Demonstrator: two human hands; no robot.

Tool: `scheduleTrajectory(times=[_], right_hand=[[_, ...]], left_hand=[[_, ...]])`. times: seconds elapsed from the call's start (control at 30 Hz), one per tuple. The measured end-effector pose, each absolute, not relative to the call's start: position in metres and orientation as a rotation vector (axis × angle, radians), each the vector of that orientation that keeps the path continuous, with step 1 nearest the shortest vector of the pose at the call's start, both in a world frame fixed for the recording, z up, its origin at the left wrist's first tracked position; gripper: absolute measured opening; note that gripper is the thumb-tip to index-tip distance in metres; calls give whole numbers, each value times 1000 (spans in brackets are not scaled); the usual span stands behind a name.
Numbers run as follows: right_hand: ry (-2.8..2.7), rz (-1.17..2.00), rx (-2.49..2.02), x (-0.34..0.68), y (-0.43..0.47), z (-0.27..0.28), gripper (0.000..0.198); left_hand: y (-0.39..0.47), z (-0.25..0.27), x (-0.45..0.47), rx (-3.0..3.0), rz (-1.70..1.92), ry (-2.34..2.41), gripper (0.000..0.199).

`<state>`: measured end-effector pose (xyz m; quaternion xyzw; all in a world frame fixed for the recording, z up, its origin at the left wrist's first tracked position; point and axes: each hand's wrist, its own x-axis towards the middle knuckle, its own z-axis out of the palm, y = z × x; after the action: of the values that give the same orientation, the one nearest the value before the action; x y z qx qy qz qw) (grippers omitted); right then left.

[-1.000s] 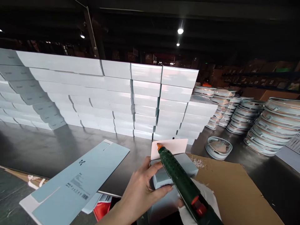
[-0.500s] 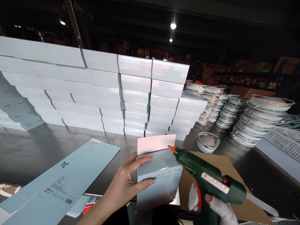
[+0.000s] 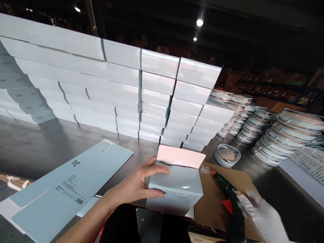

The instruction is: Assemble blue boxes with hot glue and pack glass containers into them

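Observation:
My left hand [image 3: 141, 180] is closed on a light blue folding carton [image 3: 177, 199], thumb on the printed front and fingers over the top. The carton's pale inner flap [image 3: 181, 156] stands raised at the back edge. A dark green hot glue gun [image 3: 229, 194] with a red trigger and orange tip lies over a cardboard sheet [image 3: 209, 209]. My right hand [image 3: 262, 216], in a white glove with bare fingertips, is against the gun's rear body, off the trigger; motion smears its fingers. A flat blue carton blank [image 3: 93, 172] lies left of my left hand.
A wall of stacked white boxes [image 3: 121, 91] spans the back of the dark table [image 3: 83, 130]. To the right stand stacks of round clear-lidded containers [image 3: 283, 138], with a single container [image 3: 227, 155] nearer. A white perforated basket [image 3: 308, 162] is at the right edge.
The glue gun has gone from the carton's flap edge down to the cardboard on the right. My right hand has come off its grip and trigger. The flap now leans back, and the view has shifted.

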<state>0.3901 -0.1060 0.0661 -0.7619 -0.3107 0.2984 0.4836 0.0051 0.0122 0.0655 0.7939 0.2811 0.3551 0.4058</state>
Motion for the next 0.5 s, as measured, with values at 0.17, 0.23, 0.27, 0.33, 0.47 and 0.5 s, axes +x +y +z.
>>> scheduleTrajectory(times=[0.17, 0.23, 0.27, 0.33, 0.47, 0.5], right_hand=[[-1610, 892, -1196, 313, -64, 84, 115], [-1720, 855, -1102, 304, -59, 78, 97], [-1750, 799, -1089, 304, -59, 73, 86], [-1813, 681, -1070, 304, -61, 64, 70], [-2075, 318, -963, 292, -64, 64, 63], [-2138, 195, -921, 286, -62, 67, 62]], left_hand=[[8, 57, 8, 1981, 943, 753, 41], [7, 45, 12, 1964, 1078, 701, 40], [7, 38, 15, 1947, 1181, 639, 44], [8, 24, 20, 1905, 1373, 504, 53], [11, 20, 18, 1985, 1375, 433, 53], [12, 25, 14, 2024, 1320, 437, 45]])
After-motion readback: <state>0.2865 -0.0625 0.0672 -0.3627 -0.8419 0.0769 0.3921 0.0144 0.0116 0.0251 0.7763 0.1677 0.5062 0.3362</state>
